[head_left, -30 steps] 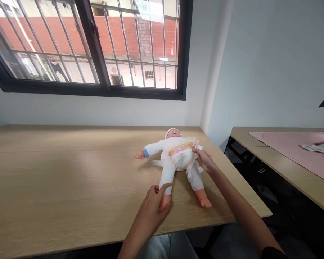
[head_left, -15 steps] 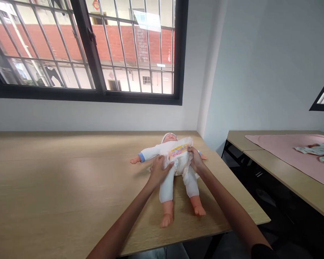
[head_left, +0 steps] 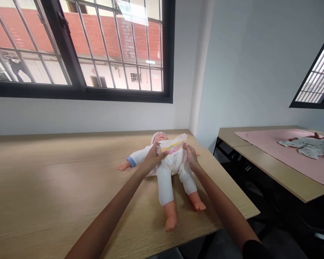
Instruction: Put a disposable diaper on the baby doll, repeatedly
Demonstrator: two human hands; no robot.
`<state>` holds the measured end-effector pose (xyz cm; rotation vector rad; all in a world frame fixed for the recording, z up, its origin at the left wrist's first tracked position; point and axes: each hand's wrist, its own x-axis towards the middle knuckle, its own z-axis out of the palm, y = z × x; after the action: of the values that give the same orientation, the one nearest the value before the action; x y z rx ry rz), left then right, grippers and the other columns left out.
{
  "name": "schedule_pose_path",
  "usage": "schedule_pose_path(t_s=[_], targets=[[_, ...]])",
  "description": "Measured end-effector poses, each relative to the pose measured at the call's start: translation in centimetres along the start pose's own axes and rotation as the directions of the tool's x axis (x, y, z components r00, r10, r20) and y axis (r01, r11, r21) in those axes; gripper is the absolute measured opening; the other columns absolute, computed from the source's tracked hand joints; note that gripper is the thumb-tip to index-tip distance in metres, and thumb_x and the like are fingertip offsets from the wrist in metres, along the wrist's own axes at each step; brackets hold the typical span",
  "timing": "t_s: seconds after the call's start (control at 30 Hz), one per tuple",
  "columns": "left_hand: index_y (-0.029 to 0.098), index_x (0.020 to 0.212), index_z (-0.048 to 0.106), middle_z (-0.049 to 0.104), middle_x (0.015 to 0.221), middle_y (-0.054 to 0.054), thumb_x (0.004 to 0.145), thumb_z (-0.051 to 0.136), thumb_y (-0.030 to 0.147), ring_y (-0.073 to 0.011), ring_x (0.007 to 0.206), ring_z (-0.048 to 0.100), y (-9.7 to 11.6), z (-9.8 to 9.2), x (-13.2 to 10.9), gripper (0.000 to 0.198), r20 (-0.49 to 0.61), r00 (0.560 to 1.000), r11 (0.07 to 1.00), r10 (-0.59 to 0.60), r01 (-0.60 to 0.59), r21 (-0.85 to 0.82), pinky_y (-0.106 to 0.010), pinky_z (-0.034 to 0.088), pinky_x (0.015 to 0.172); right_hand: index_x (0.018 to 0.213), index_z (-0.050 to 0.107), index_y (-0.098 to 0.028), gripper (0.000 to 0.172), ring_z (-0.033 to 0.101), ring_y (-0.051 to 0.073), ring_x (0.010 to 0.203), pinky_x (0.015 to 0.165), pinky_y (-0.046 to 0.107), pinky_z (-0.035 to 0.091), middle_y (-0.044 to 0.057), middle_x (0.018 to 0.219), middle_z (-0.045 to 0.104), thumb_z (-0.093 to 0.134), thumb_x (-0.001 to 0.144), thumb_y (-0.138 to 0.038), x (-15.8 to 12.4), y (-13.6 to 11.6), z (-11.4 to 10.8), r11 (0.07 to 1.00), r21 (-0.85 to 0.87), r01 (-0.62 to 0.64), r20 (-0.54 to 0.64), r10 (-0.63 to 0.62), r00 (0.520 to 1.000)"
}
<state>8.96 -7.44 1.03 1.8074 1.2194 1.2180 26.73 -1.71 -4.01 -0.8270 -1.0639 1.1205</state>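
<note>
A baby doll [head_left: 164, 180] in white clothes with blue cuffs and a white cap lies on its back on the wooden table [head_left: 70, 187]. Its bare feet point toward me. Across its belly and between its legs runs a white diaper [head_left: 173, 158] with a yellow and pink printed band at the front. My left hand [head_left: 153, 156] pinches the diaper's front edge on the left side. On the opposite side my right hand [head_left: 190, 156] grips the other end of that edge. The front panel is stretched between both hands, raised toward the doll's chest.
A second table [head_left: 280, 172] stands to the right, past a dark gap. On it a pink cloth [head_left: 264, 144] is spread, with another doll [head_left: 307, 145] in patterned clothes. A barred window [head_left: 118, 46] and the wall lie behind my table.
Both hands have pulled the diaper's front up and spread it wider over the doll's belly. The left hand has moved up to its edge. My view has turned a little to the right.
</note>
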Motion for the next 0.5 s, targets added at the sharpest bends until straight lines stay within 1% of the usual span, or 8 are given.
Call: schedule_pose_path(t_s=[0.07, 0.13, 0.2, 0.27, 0.33, 0.43, 0.5], targets=[[0.02, 0.097, 0.045, 0.056, 0.089, -0.002, 0.077, 0.06, 0.05, -0.0198, 0.085, 0.054, -0.9, 0.4, 0.9, 0.039, -0.094, 0.994, 0.998, 0.05, -0.046, 0.044, -0.03, 0.044, 0.075, 0.081, 0.061, -0.019, 0.028, 0.06, 0.019, 0.087, 0.08, 0.027, 0.047, 0.001, 0.084, 0.068, 0.057, 0.073, -0.045, 0.3, 0.5, -0.4, 0.996, -0.078, 0.053, 0.025, -0.051, 0.998], [0.021, 0.092, 0.043, 0.053, 0.083, 0.0, 0.08, 0.056, 0.049, -0.0189, 0.08, 0.052, -1.7, 0.8, 1.5, 0.033, -0.218, 0.971, 0.99, 0.1, -0.074, 0.121, -0.03, 0.042, 0.074, 0.087, 0.063, -0.018, 0.035, 0.06, 0.019, 0.088, 0.079, 0.027, 0.047, 0.002, 0.087, 0.068, 0.056, 0.076, -0.05, 0.5, 0.9, -0.6, 0.985, -0.148, 0.082, 0.057, -0.075, 0.996], [0.022, 0.092, 0.042, 0.049, 0.075, 0.002, 0.084, 0.05, 0.047, -0.018, 0.073, 0.05, -1.9, 1.3, 1.7, 0.028, -0.313, 0.943, 0.981, 0.116, -0.06, 0.183, -0.029, 0.04, 0.07, 0.091, 0.063, -0.018, 0.039, 0.06, 0.02, 0.089, 0.08, 0.028, 0.046, 0.004, 0.09, 0.068, 0.054, 0.079, -0.054, 0.5, 1.1, -0.7, 0.974, -0.194, 0.113, 0.083, -0.099, 0.992], [0.023, 0.095, 0.042, 0.047, 0.069, 0.003, 0.088, 0.045, 0.046, -0.0176, 0.066, 0.049, -1.4, 1.7, 1.4, 0.025, -0.337, 0.933, 0.971, 0.122, -0.043, 0.234, -0.029, 0.038, 0.067, 0.096, 0.063, -0.018, 0.041, 0.059, 0.02, 0.092, 0.083, 0.028, 0.045, 0.005, 0.096, 0.067, 0.052, 0.081, -0.055, 0.3, 1.2, -0.7, 0.963, -0.216, 0.163, 0.12, -0.14, 0.983], [0.023, 0.095, 0.044, 0.047, 0.068, 0.003, 0.089, 0.045, 0.045, -0.017, 0.064, 0.049, -0.3, 1.9, 0.8, 0.023, -0.329, 0.929, 0.96, 0.169, -0.08, 0.269, -0.028, 0.038, 0.066, 0.096, 0.061, -0.019, 0.041, 0.058, 0.019, 0.094, 0.085, 0.028, 0.044, 0.005, 0.098, 0.066, 0.049, 0.083, -0.055, 0.1, 1.2, -0.7, 0.944, -0.243, 0.223, 0.135, -0.195, 0.971], [0.022, 0.093, 0.046, 0.05, 0.071, 0.003, 0.086, 0.05, 0.044, -0.0154, 0.064, 0.049, 0.8, 1.8, 0.5, 0.024, -0.338, 0.912, 0.953, 0.233, -0.145, 0.267, -0.027, 0.039, 0.068, 0.088, 0.06, -0.019, 0.04, 0.056, 0.018, 0.084, 0.079, 0.027, 0.044, 0.003, 0.087, 0.064, 0.047, 0.084, -0.057, -0.2, 1.4, -0.7, 0.914, -0.305, 0.269, 0.107, -0.248, 0.963], [0.022, 0.092, 0.046, 0.052, 0.075, 0.003, 0.08, 0.058, 0.046, -0.0154, 0.068, 0.05, 0.6, 1.3, 1.0, 0.03, -0.354, 0.913, 0.967, 0.205, -0.133, 0.216, -0.027, 0.041, 0.068, 0.083, 0.059, -0.019, 0.041, 0.054, 0.017, 0.079, 0.076, 0.026, 0.044, 0.002, 0.081, 0.062, 0.046, 0.085, -0.058, -0.2, 1.6, -0.7, 0.905, -0.329, 0.269, 0.091, -0.253, 0.963]])
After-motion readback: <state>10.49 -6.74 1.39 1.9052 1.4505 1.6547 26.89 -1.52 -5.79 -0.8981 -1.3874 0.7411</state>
